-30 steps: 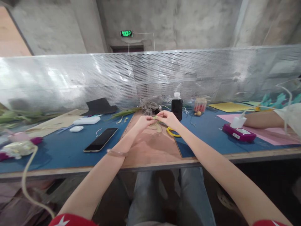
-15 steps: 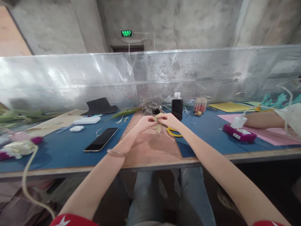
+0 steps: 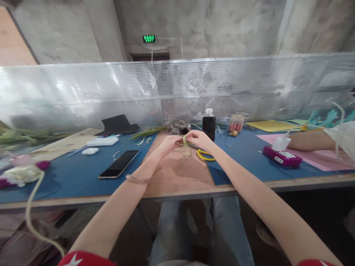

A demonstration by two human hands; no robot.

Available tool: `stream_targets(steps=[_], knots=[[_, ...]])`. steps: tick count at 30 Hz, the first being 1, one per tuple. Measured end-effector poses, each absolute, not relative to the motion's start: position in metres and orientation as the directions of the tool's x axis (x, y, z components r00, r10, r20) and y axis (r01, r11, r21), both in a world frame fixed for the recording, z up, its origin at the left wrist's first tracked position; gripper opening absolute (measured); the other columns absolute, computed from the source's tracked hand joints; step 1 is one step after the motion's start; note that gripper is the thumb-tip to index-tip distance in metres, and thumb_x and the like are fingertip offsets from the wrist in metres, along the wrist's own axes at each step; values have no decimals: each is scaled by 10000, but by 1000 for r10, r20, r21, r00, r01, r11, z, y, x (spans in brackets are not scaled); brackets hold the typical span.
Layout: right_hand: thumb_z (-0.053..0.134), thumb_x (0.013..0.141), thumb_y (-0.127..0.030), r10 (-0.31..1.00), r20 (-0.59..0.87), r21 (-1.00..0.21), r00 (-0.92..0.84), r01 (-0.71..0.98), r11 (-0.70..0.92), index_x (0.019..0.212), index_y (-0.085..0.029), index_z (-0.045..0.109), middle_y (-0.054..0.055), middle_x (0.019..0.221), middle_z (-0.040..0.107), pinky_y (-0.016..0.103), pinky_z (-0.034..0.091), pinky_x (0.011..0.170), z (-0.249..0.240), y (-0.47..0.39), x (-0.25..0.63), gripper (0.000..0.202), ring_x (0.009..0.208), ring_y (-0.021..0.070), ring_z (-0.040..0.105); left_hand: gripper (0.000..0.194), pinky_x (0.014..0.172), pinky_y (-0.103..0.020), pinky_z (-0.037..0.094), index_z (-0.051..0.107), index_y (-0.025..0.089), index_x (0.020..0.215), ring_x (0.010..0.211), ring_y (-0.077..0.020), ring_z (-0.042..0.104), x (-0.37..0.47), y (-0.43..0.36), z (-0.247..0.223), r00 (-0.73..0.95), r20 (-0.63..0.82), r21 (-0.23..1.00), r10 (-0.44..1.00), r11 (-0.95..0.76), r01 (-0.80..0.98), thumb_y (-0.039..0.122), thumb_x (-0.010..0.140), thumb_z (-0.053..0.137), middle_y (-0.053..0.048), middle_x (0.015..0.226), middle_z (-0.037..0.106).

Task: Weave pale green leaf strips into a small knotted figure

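Perforated metal screen (image 3: 124, 96), bright and rigid, behind the blue-topped bench (image 3: 83, 184). Toward its rear edge, above a tan board (image 3: 177, 177), I keep left hand (image 3: 168, 143) and right hand (image 3: 200, 139) pinching a pale-green strip (image 3: 184, 142), limp and narrow; partly worked, I judge, with shaping left.

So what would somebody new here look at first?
Probably the two bare hands, left and right, meeting over the middle of the table with a thin pale green strip between their fingers. Next, maybe the bright purple box on the right, with a white plug on it. High on the grey wall, the green EXIT sign glows, above the shiny metal screen full of little holes.
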State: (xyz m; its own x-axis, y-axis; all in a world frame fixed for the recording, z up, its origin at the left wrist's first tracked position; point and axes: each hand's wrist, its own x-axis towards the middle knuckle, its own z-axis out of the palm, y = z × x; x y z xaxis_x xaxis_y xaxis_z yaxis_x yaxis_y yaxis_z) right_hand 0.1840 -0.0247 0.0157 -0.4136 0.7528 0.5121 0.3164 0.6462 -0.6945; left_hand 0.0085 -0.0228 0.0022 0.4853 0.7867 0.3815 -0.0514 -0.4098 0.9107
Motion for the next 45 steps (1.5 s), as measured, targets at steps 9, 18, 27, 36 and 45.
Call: stream_targets(steps=[9,18,27,36,45], knots=[[516,850,-257,764,506,-729,-400,275,627,883,-111,568,11,801,594,291,491,654,15,-23,185,159,703,113,580,183,736,-349,479,582,107,897,807,-154,586,6,-24,1,515,373,920,772,-380,-97,269,834,524,-47,902,609],[518,848,-261,765,500,-725,-406,286,626,859,-109,572,10,794,594,290,488,653,14,-20,186,163,702,113,578,155,710,-330,482,584,106,857,771,-142,583,8,-28,3,495,370,922,786,-376,-94,249,829,532,-34,857,609],[520,846,-276,761,517,-719,-392,285,634,826,-109,576,5,774,589,293,478,658,18,-28,184,177,691,112,570,148,669,-307,486,575,105,823,719,-128,577,8,-25,1,472,374,925,798,-357,-129,245,832,527,-19,805,595],[476,868,-297,789,520,-781,-326,192,594,928,-123,577,45,932,596,350,459,763,24,-28,188,210,851,152,568,179,665,-308,485,566,107,835,719,-130,576,9,-23,3,439,409,909,800,-318,-269,275,845,505,-21,802,589],[485,868,-279,778,418,-843,-470,118,524,923,-115,564,20,831,596,308,492,675,15,-29,178,191,715,118,582,207,580,-261,472,561,108,817,610,-100,547,7,-29,8,432,382,921,817,-297,-252,299,853,489,-2,731,571]])
